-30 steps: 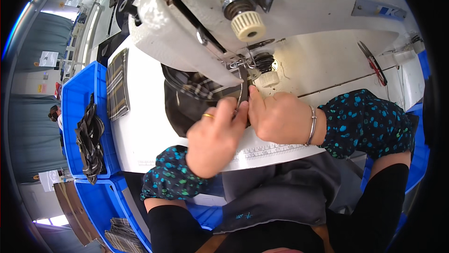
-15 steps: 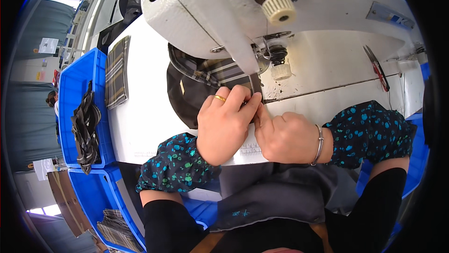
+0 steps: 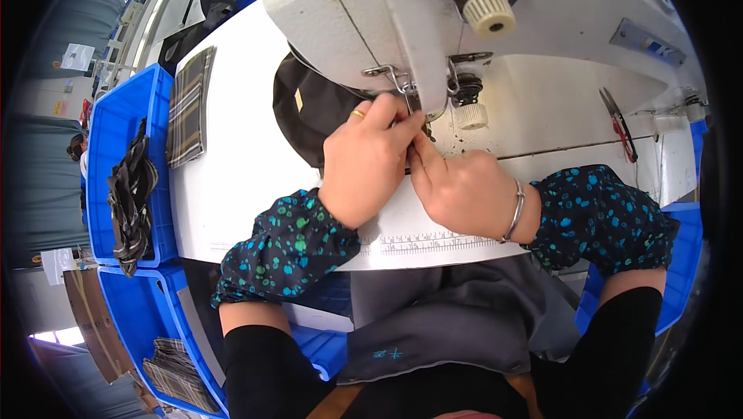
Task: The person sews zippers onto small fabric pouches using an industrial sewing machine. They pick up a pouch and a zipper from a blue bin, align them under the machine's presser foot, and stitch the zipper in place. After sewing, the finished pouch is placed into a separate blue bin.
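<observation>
Fingertips of left hand (image 3: 368, 160) and right hand (image 3: 457, 191) pressed together, pinching dark fabric (image 3: 309, 106) just under the needle (image 3: 425, 131); best kept flat, taut, digits beside the needle's path.

Two hands at the needle: left hand (image 3: 364, 160), right hand (image 3: 460, 191). One white sewing machine (image 3: 433, 24). One dark fabric piece (image 3: 309, 106) under the machine head. One plaid fabric piece (image 3: 188, 106) flat on the tabletop (image 3: 232, 187). Three blue bins at the left: upper bin (image 3: 104, 148), middle bin (image 3: 135, 311), lower bin (image 3: 329, 345). One bundle of dark straps (image 3: 130, 194). One pair of red-handled snips (image 3: 619, 121). One ring (image 3: 357, 113), one bangle (image 3: 517, 210).
</observation>
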A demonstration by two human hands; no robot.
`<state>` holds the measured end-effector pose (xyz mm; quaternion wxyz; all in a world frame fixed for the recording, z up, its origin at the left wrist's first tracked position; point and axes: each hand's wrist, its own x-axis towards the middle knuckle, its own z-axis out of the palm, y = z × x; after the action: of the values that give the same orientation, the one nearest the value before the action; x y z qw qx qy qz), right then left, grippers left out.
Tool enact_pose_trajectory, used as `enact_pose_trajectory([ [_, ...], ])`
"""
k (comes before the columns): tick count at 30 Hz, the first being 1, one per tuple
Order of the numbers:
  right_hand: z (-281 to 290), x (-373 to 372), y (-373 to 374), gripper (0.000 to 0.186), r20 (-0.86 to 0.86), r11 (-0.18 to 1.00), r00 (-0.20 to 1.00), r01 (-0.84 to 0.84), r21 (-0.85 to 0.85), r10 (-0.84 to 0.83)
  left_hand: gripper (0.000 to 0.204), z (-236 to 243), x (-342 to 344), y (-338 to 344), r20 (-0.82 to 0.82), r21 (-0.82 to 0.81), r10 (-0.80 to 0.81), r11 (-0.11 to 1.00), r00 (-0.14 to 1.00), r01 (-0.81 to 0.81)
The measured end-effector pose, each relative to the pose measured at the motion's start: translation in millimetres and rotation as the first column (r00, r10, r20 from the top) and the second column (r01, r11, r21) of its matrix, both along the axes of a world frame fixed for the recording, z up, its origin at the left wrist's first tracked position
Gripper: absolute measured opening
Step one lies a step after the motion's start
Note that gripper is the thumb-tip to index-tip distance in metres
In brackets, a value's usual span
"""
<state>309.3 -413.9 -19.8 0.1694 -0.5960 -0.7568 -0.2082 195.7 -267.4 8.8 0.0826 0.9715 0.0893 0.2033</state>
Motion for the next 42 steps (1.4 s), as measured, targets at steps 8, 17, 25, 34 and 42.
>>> enact_pose_trajectory([
  [8,2,6,4,0.039,-0.026,0.995,0.999,0.029,-0.091,-0.032,0.027,4,0,11,0.014,-0.014,-0.002,1.0,1.0,0.002],
  [17,0,5,3,0.038,-0.046,0.997,0.998,0.042,-0.061,-0.045,0.041,12,-23,20,-0.099,0.296,0.008,0.955,0.995,0.022],
  [25,1,3,1,0.028,-0.117,0.999,0.993,-0.024,-0.025,0.021,0.047,11,-29,2,-0.154,0.356,-0.036,0.93,0.987,0.089],
  [34,3,5,-1,0.034,-0.029,0.998,0.999,-0.015,-0.068,0.013,0.01,16,-5,7,-0.034,0.222,0.056,0.974,0.998,-0.047],
  [42,6,7,0,0.035,-0.021,0.999,1.0,-0.023,-0.029,0.022,0.018,41,-25,20,-0.213,0.209,0.109,0.976,0.971,-0.063],
])
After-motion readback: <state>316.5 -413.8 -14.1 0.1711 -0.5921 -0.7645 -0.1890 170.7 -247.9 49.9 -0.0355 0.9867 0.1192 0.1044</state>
